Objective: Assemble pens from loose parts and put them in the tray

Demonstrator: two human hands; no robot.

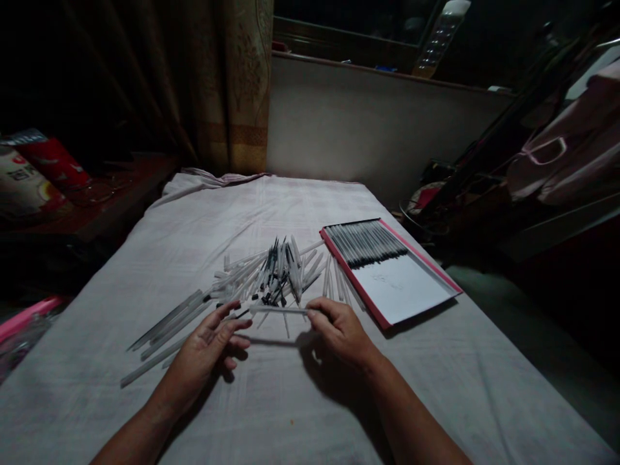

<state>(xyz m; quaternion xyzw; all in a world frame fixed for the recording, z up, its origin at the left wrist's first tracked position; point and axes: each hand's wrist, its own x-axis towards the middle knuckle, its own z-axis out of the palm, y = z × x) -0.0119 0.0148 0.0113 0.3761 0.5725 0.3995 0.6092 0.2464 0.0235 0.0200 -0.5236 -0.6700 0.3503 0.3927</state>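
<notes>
Between the thumb and fingers of my left hand (216,339) is a thin dark pen refill (243,314), its end at the mouth of a translucent pen barrel (278,310). How far the refill sits inside the barrel I cannot tell. My right hand (336,326) pinches the barrel's right end and holds it level above the cloth. Just beyond my hands lies a loose heap of whitish pen barrels (242,274), with dark-tipped refills (274,261) and small black pen caps (266,298) among them. Several longer tubes (177,320) lie to the left.
At right, an open box (402,294) with a pink-red edge holds a row of black-ended pens (365,242) over its white bottom. Pale checked cloth (271,413) covers the surface. A dark side table (116,194) stands left, a curtain (242,97) behind, hanging clothes (557,155) right.
</notes>
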